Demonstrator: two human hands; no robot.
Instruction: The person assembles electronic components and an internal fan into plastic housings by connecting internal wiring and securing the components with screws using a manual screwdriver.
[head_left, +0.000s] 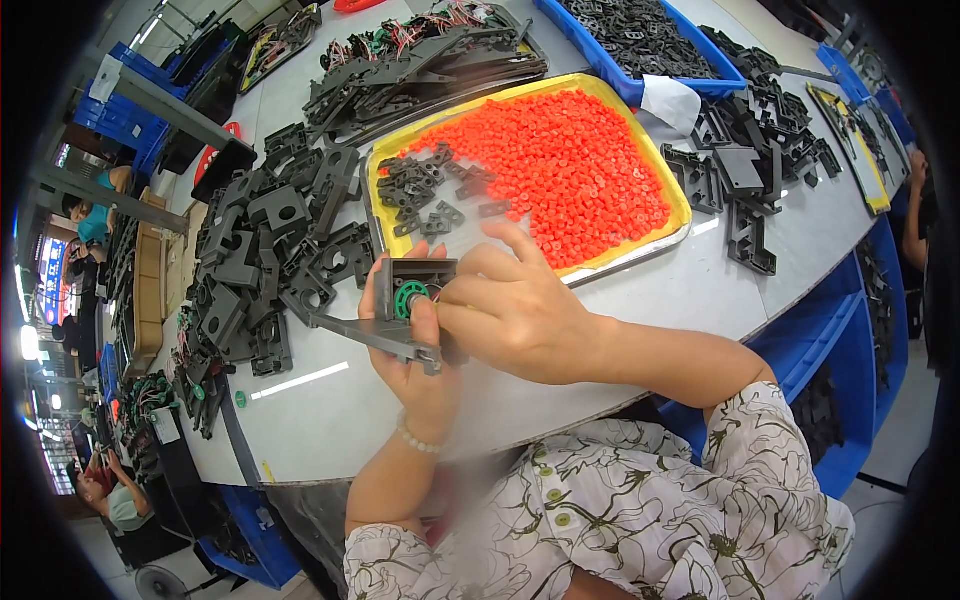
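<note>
Above the near edge of the table, my left hand [412, 385] is wrapped round a dark grey plastic housing [385, 338] with a long flat arm. A green ring-shaped disc [408, 292] sits inside the housing, close to my left thumb. My right hand [530, 325] is closed at the housing's right side, its index finger partly raised and the other fingers curled. What those fingertips pinch is hidden. Just beyond my hands lies a yellow tray [683, 205] with many small orange-red plastic caps [590, 170] and small dark grey blocks [410, 185].
Dark housings [250, 260] are heaped on the left. More dark frames [745, 170] lie on the right. Behind the tray are stacked long parts with wires [420, 75] and a blue bin [735, 78] of black pieces. A loose green disc [241, 399] lies near the left edge.
</note>
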